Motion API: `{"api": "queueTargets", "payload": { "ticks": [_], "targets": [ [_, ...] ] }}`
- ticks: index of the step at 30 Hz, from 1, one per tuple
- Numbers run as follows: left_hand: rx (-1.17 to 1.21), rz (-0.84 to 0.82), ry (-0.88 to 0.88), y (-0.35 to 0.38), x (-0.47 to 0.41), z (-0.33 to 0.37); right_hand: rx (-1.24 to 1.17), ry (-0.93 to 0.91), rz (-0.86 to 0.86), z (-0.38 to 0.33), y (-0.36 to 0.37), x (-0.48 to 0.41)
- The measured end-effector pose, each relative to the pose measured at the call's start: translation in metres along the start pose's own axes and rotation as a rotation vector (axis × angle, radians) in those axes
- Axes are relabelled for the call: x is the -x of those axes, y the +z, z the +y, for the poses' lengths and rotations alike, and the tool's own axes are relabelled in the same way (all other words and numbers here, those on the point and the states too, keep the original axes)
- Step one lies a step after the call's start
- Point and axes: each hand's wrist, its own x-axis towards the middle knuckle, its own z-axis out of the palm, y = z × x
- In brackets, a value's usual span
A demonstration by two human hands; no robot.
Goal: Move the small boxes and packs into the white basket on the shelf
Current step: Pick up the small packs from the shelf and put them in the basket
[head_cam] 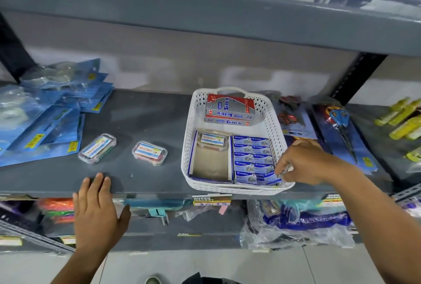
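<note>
Blue box (271,179), light and stiff, pinched by right hand (303,165) fingers at basket (189,147) corner; left hand (98,210) lies flat, holding nothing, on shelf (159,181) edge.

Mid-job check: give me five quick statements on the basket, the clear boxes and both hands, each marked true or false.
1. Two clear boxes lie on the shelf left of the basket. True.
2. The left hand holds a clear box. False: it rests flat on the shelf edge, holding nothing.
3. The right hand pinches a blue pack at the basket's near right corner. True.
4. The basket is empty. False: it holds red-and-grey cartons, blue packs and a clear box.
5. The basket overhangs the shelf's front edge. True.
</note>
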Motion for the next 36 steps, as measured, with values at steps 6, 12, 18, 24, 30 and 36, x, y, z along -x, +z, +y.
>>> {"api": "queueTargets", "payload": {
  "ticks": [6,12,18,24,30,36],
  "targets": [
    [-0.019,-0.018,0.001,0.002,0.000,0.000,0.104,0.006,0.015,-0.013,0.008,-0.003],
    [-0.023,-0.014,0.005,0.005,-0.001,-0.001,0.082,-0.037,0.037,-0.021,0.014,-0.009],
    [-0.036,-0.022,0.008,0.007,-0.002,-0.003,0.067,-0.046,0.025,-0.019,0.014,-0.010],
    [-0.030,-0.019,-0.003,0.006,-0.001,-0.002,0.015,-0.015,0.014,-0.019,0.014,-0.014],
    [-0.030,-0.035,-0.010,0.003,-0.001,-0.002,0.060,0.055,0.056,-0.015,0.013,-0.020],
    [-0.046,-0.017,-0.005,0.004,-0.002,-0.001,0.090,0.022,-0.116,-0.017,0.016,-0.022]
  ]
}}
